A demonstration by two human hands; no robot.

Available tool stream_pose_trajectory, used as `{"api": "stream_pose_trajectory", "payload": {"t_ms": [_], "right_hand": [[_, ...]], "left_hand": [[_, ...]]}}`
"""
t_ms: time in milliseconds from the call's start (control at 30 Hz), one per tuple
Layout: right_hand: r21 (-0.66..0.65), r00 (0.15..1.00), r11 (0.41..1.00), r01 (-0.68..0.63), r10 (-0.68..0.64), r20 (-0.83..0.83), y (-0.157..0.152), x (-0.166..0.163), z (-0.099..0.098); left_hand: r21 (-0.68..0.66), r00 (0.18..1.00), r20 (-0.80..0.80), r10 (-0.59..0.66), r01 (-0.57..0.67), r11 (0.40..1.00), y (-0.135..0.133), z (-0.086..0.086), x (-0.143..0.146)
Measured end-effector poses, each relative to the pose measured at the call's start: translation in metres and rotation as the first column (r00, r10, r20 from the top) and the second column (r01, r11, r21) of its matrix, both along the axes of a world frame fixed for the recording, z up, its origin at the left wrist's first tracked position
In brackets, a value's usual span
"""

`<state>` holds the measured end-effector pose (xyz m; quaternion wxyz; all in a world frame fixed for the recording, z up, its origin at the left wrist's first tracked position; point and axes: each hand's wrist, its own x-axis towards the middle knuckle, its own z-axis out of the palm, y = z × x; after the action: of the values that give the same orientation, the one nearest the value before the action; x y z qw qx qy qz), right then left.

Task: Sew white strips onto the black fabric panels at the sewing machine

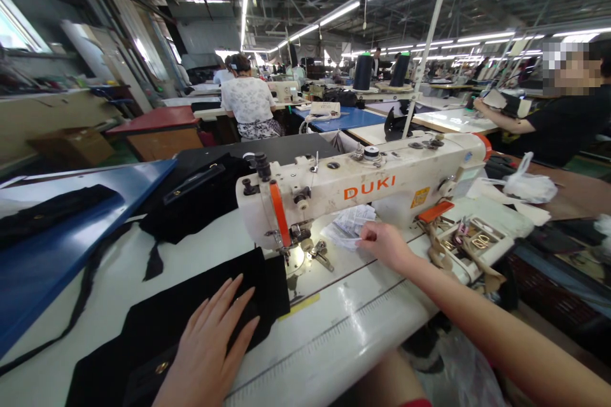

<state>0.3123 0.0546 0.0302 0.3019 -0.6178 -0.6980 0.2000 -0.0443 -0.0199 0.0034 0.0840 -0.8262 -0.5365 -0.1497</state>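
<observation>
My left hand (210, 343) lies flat with fingers spread on a black fabric piece (191, 311) on the white sewing table (334, 324). The fabric's far edge sits under the presser foot (286, 253) of a white DUKI sewing machine (363, 191). My right hand (384, 245) reaches under the machine arm and pinches the edge of a small stack of white labels (348, 226) lying on the machine bed.
More black fabric (195, 203) is piled behind the machine, beside a blue board (57, 248) at left. A tray of metal buckles (470, 241) and a white plastic bag (527, 186) lie to the right. A person in black sits at right; another sits ahead with back turned.
</observation>
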Motion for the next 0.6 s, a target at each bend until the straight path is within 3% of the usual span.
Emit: {"api": "stream_pose_trajectory", "payload": {"t_ms": [200, 300, 367, 433, 500, 533, 567, 600], "right_hand": [[-0.02, 0.952, 0.998, 0.055, -0.058, -0.301, 0.015, 0.007, -0.002], [-0.027, 0.92, 0.998, 0.05, -0.056, -0.388, 0.013, 0.01, 0.006], [-0.024, 0.891, 0.999, 0.032, -0.039, -0.451, 0.003, 0.007, 0.013], [-0.022, 0.822, 1.0, 0.011, -0.021, -0.569, -0.015, -0.003, 0.018], [-0.04, 0.713, 0.999, -0.016, -0.017, -0.701, -0.04, -0.022, 0.018], [-0.058, 0.674, 0.998, -0.028, -0.024, -0.739, -0.054, -0.034, 0.015], [-0.076, 0.642, 0.996, -0.049, -0.027, -0.766, -0.067, -0.046, 0.011], [-0.099, 0.619, 0.99, -0.096, -0.019, -0.785, -0.079, -0.059, 0.006]], "left_hand": [[0.082, 0.983, 0.082, -0.166, 0.16, 0.984, -0.009, 0.014, 0.021], [0.004, 0.957, 0.231, -0.176, 0.18, 0.984, -0.015, 0.016, 0.032], [-0.151, 0.9, 0.422, -0.11, 0.19, 0.97, -0.02, 0.021, 0.044], [-0.412, 0.775, 0.626, 0.082, 0.24, 0.879, -0.024, 0.03, 0.061], [-0.628, 0.565, 0.74, 0.364, 0.389, 0.674, -0.026, 0.043, 0.081], [-0.662, 0.438, 0.75, 0.496, 0.492, 0.566, -0.026, 0.048, 0.09], [-0.639, 0.303, 0.742, 0.598, 0.588, 0.495, -0.025, 0.053, 0.099], [-0.591, 0.179, 0.725, 0.665, 0.657, 0.467, -0.023, 0.057, 0.106]]}}
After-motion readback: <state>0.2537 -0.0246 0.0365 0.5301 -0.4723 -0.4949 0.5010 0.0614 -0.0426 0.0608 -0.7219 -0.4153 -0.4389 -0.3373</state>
